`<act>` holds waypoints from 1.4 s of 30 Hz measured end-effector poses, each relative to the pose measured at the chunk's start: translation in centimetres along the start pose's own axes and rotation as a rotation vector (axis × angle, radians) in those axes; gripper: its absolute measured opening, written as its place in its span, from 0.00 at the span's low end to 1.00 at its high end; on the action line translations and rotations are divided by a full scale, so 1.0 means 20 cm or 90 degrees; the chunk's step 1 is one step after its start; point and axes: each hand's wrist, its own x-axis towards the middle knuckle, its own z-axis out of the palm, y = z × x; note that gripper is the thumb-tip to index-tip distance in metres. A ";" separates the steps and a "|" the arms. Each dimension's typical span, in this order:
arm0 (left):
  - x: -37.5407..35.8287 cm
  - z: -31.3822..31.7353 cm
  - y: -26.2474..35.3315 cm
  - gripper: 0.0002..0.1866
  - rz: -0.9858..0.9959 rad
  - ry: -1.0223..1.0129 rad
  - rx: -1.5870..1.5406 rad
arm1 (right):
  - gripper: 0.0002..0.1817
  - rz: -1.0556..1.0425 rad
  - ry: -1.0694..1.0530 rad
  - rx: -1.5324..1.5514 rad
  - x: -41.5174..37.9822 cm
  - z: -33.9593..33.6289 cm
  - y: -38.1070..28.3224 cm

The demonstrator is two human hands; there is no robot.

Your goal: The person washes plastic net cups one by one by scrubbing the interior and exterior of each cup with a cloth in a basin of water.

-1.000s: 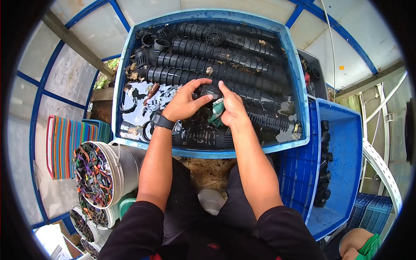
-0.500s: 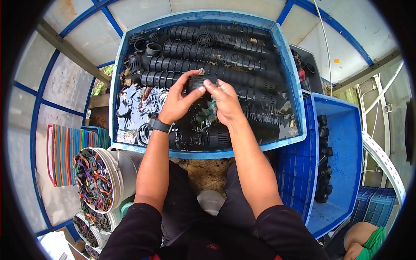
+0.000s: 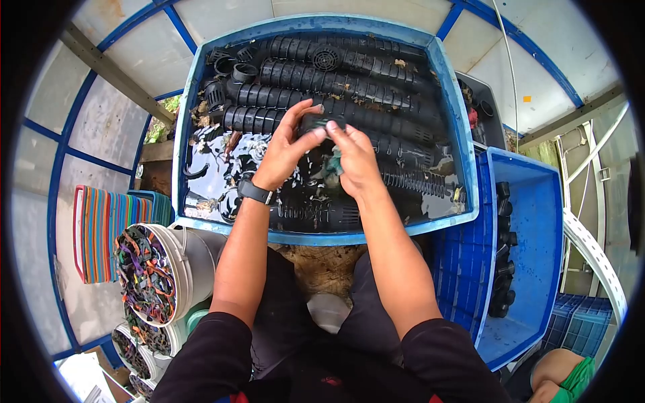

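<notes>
Above the water-filled blue tub (image 3: 470, 181), both hands hold a black slotted plastic cup (image 3: 321, 123). My left hand (image 3: 289, 151) wraps its fingers over the far side of the cup, thumb along the near side. On the other side, my right hand (image 3: 357, 160) has its thumb pressed on the cup and its fingers curled. A greenish scrubbing pad (image 3: 333, 165) shows under the right palm. Long nested stacks of black slotted cups (image 3: 306, 79) lie in the dark water around them, with a round slotted cup bottom (image 3: 326, 58) facing up.
To the right stands a blue crate (image 3: 531, 269) with a row of black cups (image 3: 502, 248) inside. White buckets (image 3: 201, 258) full of coloured scraps and a stack of coloured trays (image 3: 111, 232) are at the left. Another person's arm (image 3: 557, 368) shows at lower right.
The cup has turned between my hands, its slotted side now less visible. My hands have shifted slightly, and the view has moved a little.
</notes>
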 end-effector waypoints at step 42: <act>-0.14 1.29 0.41 0.49 0.205 -0.301 0.182 | 0.12 -0.056 0.131 -0.510 0.05 -0.11 0.30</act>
